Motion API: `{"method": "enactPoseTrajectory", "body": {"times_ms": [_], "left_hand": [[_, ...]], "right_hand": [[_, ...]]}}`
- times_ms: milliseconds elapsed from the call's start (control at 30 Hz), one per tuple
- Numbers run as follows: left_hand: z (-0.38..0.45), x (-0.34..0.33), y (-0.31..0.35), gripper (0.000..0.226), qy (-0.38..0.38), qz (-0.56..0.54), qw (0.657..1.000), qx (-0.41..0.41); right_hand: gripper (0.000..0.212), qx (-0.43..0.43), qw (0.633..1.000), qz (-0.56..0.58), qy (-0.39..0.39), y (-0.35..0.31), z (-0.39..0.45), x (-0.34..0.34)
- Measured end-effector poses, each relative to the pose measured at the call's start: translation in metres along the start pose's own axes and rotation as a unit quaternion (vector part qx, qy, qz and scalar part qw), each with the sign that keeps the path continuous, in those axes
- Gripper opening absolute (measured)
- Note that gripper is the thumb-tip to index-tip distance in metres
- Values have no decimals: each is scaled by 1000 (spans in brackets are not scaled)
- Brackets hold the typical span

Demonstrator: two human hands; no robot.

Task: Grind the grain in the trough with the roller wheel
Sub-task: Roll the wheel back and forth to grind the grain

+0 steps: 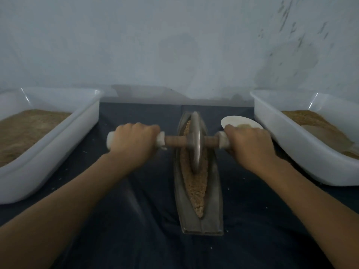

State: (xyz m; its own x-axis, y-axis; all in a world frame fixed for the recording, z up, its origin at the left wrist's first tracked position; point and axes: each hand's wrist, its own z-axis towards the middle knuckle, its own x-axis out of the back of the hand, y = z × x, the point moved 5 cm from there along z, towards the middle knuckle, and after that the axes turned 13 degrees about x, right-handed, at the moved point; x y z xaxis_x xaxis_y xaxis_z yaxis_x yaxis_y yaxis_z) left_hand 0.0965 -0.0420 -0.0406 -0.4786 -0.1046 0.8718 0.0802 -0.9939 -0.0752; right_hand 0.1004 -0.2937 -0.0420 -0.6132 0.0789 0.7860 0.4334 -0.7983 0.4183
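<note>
A long grey boat-shaped trough (214, 193) lies lengthwise in front of me on a dark cloth. Brown crushed grain (196, 189) fills its groove. A metal roller wheel (195, 142) stands upright in the groove, around the trough's far half, on a wooden axle with white-wrapped ends. My left hand (134, 140) is shut around the left handle. My right hand (247, 144) grips the right handle. The wheel looks blurred.
A white plastic tub (64, 136) holding brown grain sits at the left. A second white tub (291, 136) with grain stands at the right. A small white dish (240, 122) lies behind my right hand. A pale wall rises just beyond the cloth.
</note>
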Motion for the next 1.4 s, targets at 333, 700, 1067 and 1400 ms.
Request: {"method": "enactPoseTrajectory", "body": {"times_ms": [333, 700, 1067, 1400], "left_hand": [[-28, 5, -9, 27, -27, -22, 999, -27], [5, 3, 5, 18, -21, 18, 1000, -16], [-36, 8, -16, 28, -87, -2, 996, -18], [7, -13, 3, 29, -20, -18, 1000, 13]], "right_hand": [[37, 35, 999, -37, 4, -20, -28, 45], [29, -46, 998, 0, -47, -2, -11, -4], [39, 58, 998, -37, -2, -28, -29, 53], [27, 6, 996, -62, -56, -9, 2, 9]]}}
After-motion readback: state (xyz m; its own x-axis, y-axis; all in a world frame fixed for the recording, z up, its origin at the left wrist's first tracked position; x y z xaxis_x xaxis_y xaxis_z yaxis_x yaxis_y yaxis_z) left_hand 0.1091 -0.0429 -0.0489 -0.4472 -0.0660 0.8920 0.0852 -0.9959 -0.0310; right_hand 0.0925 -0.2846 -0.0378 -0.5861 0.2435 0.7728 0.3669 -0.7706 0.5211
